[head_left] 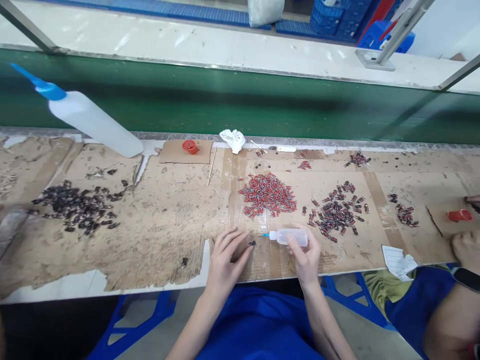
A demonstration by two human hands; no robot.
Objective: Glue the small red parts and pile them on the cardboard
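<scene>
Small dark part [251, 243] pinched in L hand [226, 255] fingertips, toward surface's [157, 250] front edge; R hand [306, 255] grips squeeze bottle [283, 236].
Part just L of bottle's blue nozzle [265, 235], L hand nearer; long axis approx. side-to-side, facing unclear. Bottle's axis approx. parallel w/ front edge, nozzle pointing L. Red-part pile [268, 195] toward back edge.

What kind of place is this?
Probably a factory: tiny red parts lie heaped on a cardboard-covered table, another person is alongside, and a long green strip, maybe a conveyor belt, runs behind.
</scene>
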